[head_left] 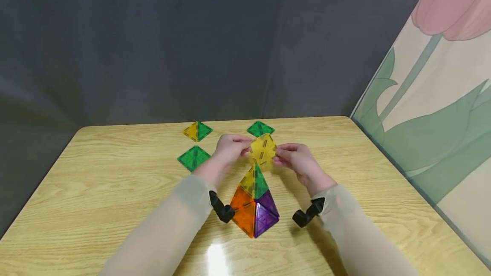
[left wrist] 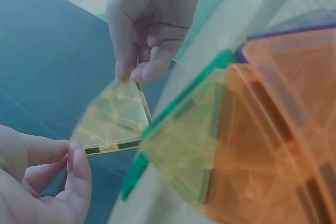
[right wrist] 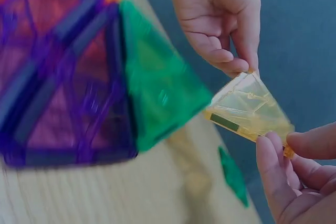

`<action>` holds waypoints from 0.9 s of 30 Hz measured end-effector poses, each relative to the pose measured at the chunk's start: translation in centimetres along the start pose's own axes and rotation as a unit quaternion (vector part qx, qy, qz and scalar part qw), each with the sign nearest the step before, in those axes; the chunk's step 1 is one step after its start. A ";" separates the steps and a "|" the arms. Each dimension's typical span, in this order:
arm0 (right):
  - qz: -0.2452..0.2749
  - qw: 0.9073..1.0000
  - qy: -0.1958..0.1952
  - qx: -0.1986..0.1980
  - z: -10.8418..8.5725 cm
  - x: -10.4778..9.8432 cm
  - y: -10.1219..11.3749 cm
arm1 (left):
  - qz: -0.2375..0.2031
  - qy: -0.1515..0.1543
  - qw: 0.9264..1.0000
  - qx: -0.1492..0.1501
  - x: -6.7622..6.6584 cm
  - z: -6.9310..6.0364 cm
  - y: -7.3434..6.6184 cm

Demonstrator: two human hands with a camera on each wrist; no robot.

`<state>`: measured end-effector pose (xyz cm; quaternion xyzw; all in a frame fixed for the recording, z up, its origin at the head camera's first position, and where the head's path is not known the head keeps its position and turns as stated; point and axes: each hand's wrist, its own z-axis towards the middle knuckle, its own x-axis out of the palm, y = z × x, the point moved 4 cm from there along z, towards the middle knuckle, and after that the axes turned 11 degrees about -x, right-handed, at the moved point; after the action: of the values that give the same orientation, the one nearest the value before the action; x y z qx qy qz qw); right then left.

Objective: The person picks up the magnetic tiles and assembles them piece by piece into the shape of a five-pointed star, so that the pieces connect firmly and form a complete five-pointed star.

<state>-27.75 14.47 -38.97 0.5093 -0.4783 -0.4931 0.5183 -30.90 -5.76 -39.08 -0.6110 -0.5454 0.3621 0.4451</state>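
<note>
A tower of see-through magnetic tiles stands on the table, with orange tiles [head_left: 243,216] and purple tiles [head_left: 267,214] below and a yellow tile [head_left: 247,182] and green tile [right wrist: 160,80] forming its pointed top. Just beyond that tip, yellow triangular tiles [head_left: 263,150] hang in the air between both hands. My left hand [head_left: 230,148] pinches their left corner between thumb and fingers. On the opposite corner, my right hand [head_left: 301,163] has a similar pinch. Their lower corner appears close to the tower's tip; whether it touches, I cannot tell.
Flat on the table lie a yellow-and-green tile pair [head_left: 197,131], a green pair [head_left: 193,158] left of my left hand, and another green pair [head_left: 261,128] behind the held tiles. A dark curtain [head_left: 192,46] rises behind the table, and a flower-patterned panel [head_left: 433,110] stands at right.
</note>
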 end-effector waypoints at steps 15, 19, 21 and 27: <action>-0.016 0.986 0.108 -0.125 -5.9 6.3 5.4 | -0.123 0.090 0.988 -0.022 -6.5 -10.5 1.0; -0.057 0.975 0.139 -0.162 -7.1 7.1 4.8 | -0.122 0.146 0.981 -0.040 -7.5 -12.1 2.5; -0.059 0.972 0.152 -0.171 -7.5 7.3 4.5 | -0.121 0.161 0.978 -0.052 -7.8 -12.6 3.3; 0.003 0.979 0.170 -0.113 -8.1 8.1 3.4 | -0.102 0.180 0.975 -0.078 -8.3 -13.7 5.5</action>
<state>-19.13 6.86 -35.86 0.5224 -0.3258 -0.4492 0.6475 -17.51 -16.09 -39.89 -0.6404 -0.5417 0.1555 0.5218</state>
